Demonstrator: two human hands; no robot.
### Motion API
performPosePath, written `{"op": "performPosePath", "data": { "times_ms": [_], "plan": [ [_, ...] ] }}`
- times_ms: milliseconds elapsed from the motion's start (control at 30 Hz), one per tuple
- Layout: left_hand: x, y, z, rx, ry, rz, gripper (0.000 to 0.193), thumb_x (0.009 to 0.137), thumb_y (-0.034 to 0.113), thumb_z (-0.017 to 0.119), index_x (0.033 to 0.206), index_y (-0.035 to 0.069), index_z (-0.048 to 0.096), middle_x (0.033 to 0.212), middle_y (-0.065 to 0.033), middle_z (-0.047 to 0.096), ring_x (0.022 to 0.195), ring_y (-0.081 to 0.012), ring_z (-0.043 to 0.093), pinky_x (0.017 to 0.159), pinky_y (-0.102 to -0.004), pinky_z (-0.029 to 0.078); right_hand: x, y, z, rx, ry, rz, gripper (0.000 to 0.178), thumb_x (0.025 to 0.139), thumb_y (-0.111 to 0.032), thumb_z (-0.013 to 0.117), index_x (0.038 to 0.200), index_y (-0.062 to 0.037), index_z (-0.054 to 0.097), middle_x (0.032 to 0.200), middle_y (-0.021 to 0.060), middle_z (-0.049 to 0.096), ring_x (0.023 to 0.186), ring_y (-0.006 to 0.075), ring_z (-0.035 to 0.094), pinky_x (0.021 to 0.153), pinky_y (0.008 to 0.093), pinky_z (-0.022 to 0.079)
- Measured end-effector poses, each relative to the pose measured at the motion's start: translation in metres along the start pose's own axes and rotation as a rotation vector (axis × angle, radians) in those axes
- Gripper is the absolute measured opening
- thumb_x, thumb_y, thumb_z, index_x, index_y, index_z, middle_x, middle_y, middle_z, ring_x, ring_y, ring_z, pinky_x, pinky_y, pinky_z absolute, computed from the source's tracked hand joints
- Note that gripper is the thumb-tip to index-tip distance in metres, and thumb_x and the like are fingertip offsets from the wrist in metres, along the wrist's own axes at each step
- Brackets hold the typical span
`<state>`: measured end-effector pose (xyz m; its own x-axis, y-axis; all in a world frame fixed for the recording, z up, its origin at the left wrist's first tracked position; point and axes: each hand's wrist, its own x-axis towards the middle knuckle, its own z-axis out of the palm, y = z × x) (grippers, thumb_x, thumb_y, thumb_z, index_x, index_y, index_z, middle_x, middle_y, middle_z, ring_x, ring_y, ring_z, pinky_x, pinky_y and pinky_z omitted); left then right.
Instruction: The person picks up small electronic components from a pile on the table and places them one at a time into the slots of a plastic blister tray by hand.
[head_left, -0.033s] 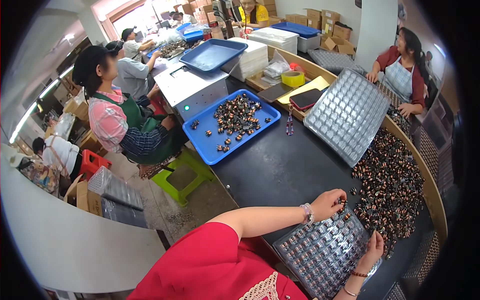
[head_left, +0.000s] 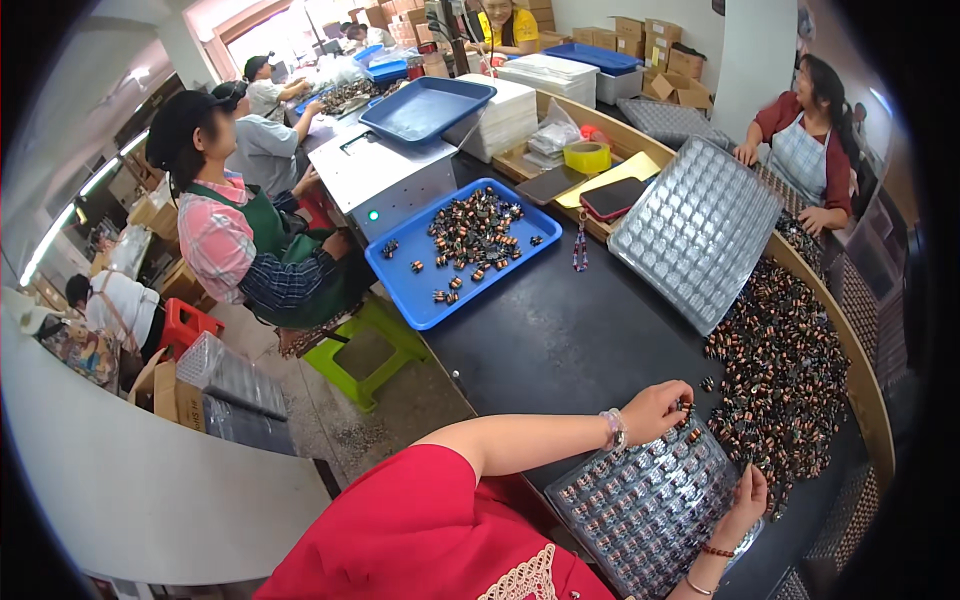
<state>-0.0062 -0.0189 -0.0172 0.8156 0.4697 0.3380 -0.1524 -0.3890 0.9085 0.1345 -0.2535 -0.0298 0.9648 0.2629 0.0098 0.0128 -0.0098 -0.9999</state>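
Observation:
A clear plastic tray [head_left: 640, 515] with rows of pockets lies before me, many pockets holding small copper-wound coils. Over its far corner, my left hand [head_left: 655, 410] is closed around a few small coils [head_left: 686, 406], which show at the fingertips. My right hand [head_left: 742, 500] reaches over the tray's right edge, thumb and finger pinched together beside the loose pile of coils [head_left: 785, 370]. Whatever sits in that pinch is too small to make out. Another pocketed plastic tray [head_left: 695, 230], seemingly without coils, leans tilted beyond the pile.
A blue tray [head_left: 400, 290] of loose coils stands left on the black tabletop [head_left: 540, 330]. A wooden rim [head_left: 862, 400] borders the pile. Farther off lie a phone [head_left: 612, 200] and yellow tape [head_left: 587, 157]. Co-workers sit at left, one [head_left: 815, 150] at right; a green stool [head_left: 365, 345] stands left.

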Motion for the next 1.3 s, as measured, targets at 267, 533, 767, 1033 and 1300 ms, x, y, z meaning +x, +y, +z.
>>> {"op": "performPosePath", "data": {
  "times_ms": [267,533,767,1033,1300],
  "plan": [
    [0.002,0.005,0.0,0.016,-0.045,-0.009,0.018,0.081,0.007,0.059,0.096,0.003,0.05,0.087,-0.0099,0.053,0.069,-0.0197,0.056,0.065,-0.0315,0.046,-0.007,-0.01,0.003,0.033,0.014,0.01,0.015,0.087,-0.011,0.061,0.099,-0.0022,0.061,0.079,-0.0038,0.056,0.064,0.0022,0.045,0.057,0.0162,0.036],
    [0.001,0.005,-0.002,0.037,-0.072,-0.094,0.015,0.08,0.008,0.063,0.092,0.003,0.054,0.087,-0.007,0.055,0.069,-0.0148,0.058,0.064,-0.0269,0.048,-0.007,-0.015,0.0,0.219,-0.022,0.115,0.014,0.086,-0.01,0.062,0.098,-0.0035,0.06,0.087,0.0005,0.061,0.075,0.0079,0.057,0.063,0.0196,0.045],
    [0.006,0.005,-0.002,0.099,-0.101,-0.068,0.016,0.079,0.006,0.063,0.092,0.002,0.054,0.085,-0.0058,0.056,0.069,-0.0128,0.057,0.064,-0.0257,0.047,-0.001,-0.031,-0.013,0.605,0.058,0.188,0.018,0.087,-0.008,0.059,0.104,-0.0031,0.058,0.094,0.0034,0.062,0.083,0.0113,0.061,0.07,0.0201,0.051],
    [0.008,0.01,-0.001,0.082,-0.096,-0.059,0.014,0.078,0.005,0.064,0.088,0.002,0.054,0.08,-0.006,0.055,0.064,-0.0141,0.054,0.061,-0.0269,0.046,0.002,-0.067,-0.041,0.926,0.003,0.181,0.014,0.089,-0.01,0.055,0.101,-0.0026,0.059,0.095,0.0071,0.063,0.077,0.008,0.061,0.056,0.0127,0.051],
    [0.01,0.008,-0.003,0.084,-0.15,-0.142,0.015,0.08,0.007,0.064,0.093,0.002,0.057,0.078,-0.0048,0.062,0.068,-0.0087,0.058,0.064,-0.0235,0.048,-0.019,-0.083,-0.021,0.738,-0.127,0.189,0.018,0.09,-0.011,0.055,0.105,-0.0027,0.059,0.093,0.0058,0.063,0.075,0.0088,0.059,0.055,0.0146,0.051]
  ]
}}
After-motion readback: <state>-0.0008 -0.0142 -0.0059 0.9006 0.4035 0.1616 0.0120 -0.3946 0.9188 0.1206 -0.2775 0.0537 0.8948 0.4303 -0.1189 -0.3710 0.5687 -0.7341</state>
